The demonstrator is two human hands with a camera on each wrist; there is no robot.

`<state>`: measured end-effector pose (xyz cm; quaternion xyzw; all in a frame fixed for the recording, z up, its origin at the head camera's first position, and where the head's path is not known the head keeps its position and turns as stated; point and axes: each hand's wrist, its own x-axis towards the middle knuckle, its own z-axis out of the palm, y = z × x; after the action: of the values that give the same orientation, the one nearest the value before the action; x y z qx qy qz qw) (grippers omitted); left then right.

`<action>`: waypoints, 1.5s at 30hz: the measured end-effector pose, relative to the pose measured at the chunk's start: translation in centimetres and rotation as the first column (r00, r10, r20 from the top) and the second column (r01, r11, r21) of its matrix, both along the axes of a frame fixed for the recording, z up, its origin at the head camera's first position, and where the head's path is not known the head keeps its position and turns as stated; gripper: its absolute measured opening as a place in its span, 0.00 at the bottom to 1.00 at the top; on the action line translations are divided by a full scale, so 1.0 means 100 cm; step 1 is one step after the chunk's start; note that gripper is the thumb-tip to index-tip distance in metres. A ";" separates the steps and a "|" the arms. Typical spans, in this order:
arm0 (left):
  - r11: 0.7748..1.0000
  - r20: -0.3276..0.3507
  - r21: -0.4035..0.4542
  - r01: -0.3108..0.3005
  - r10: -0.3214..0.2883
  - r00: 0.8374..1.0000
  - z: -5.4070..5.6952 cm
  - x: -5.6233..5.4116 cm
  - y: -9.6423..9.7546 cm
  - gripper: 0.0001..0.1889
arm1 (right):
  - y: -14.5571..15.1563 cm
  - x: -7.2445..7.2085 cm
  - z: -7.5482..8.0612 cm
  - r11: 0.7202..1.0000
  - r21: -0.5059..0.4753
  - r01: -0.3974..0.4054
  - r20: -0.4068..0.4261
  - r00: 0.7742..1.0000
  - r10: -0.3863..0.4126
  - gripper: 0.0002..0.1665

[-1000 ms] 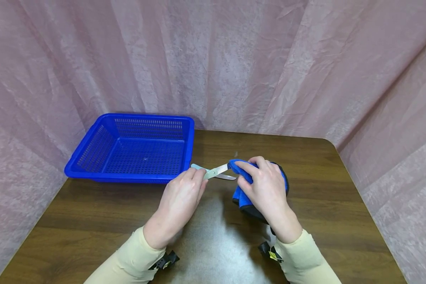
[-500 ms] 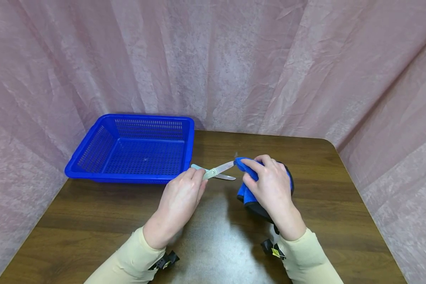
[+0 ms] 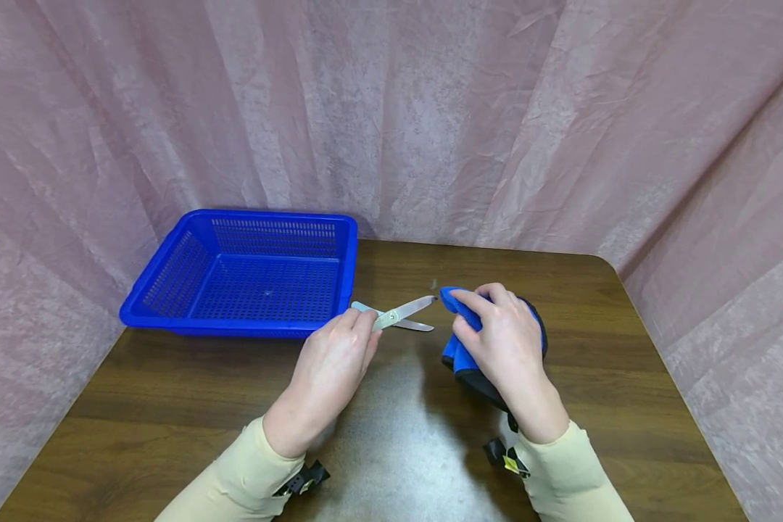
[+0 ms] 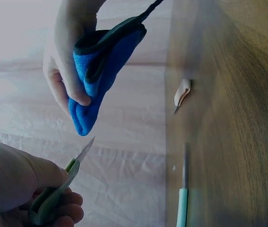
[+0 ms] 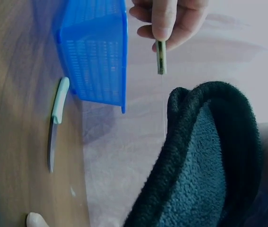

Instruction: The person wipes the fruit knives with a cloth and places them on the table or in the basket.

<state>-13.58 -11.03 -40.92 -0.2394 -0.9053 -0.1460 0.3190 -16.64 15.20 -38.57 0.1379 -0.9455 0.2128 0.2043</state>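
My left hand [image 3: 333, 359] grips the pale green handle of a folding knife [image 3: 415, 307], its blade out and pointing right, up off the table. A folded blue cloth [image 3: 460, 357] with black edging is held in my right hand [image 3: 505, 348], thumb and fingers around it. In the head view a small gap separates the cloth's corner from the blade tip. Beneath lies a second knife [image 4: 183, 203] with a mint handle, flat on the wood. The left wrist view also shows a small beige-handled piece [image 4: 183, 92] on the table, which the head view hides.
A blue plastic basket [image 3: 235, 323] with slotted walls stands at the back left of the wooden table [image 3: 600, 326], close to the left hand. Pink curtains [image 3: 431, 130] hang behind and to the right.
My right hand has drawn the cloth rightward along the blade and off its tip, baring more of the metal. The left hand and its folding knife have stayed in place.
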 end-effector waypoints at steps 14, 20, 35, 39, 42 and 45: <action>1.000 0.006 -0.002 -0.003 0.003 1.000 0.000 0.002 0.002 0.14 | -0.025 0.012 0.000 0.994 0.026 -0.102 -0.089 0.991 0.104 0.23; 1.000 0.011 -0.001 0.002 -0.002 1.000 -0.001 0.003 0.003 0.14 | -0.031 0.016 -0.003 0.991 0.038 -0.130 -0.097 0.986 0.133 0.22; 1.000 -0.009 -0.011 0.008 -0.008 1.000 -0.002 0.004 0.002 0.14 | -0.042 0.018 -0.005 0.984 0.062 -0.165 -0.109 0.979 0.171 0.21; 1.000 -0.008 -0.013 0.010 -0.010 1.000 -0.002 0.004 0.002 0.14 | -0.041 0.018 -0.006 0.985 0.064 -0.162 -0.113 0.979 0.169 0.21; 1.000 -0.006 -0.013 0.008 -0.008 1.000 -0.002 0.004 0.002 0.14 | -0.039 0.017 -0.005 0.985 0.061 -0.164 -0.116 0.979 0.170 0.21; 1.000 -0.005 -0.012 0.005 -0.005 1.000 -0.002 0.004 0.002 0.14 | -0.036 0.016 -0.004 0.985 0.059 -0.164 -0.110 0.979 0.170 0.22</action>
<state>-13.22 -10.84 -41.07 -0.2440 -0.9048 -0.1407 0.3193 -15.03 11.57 -38.94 0.2337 -0.9224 0.1973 0.2360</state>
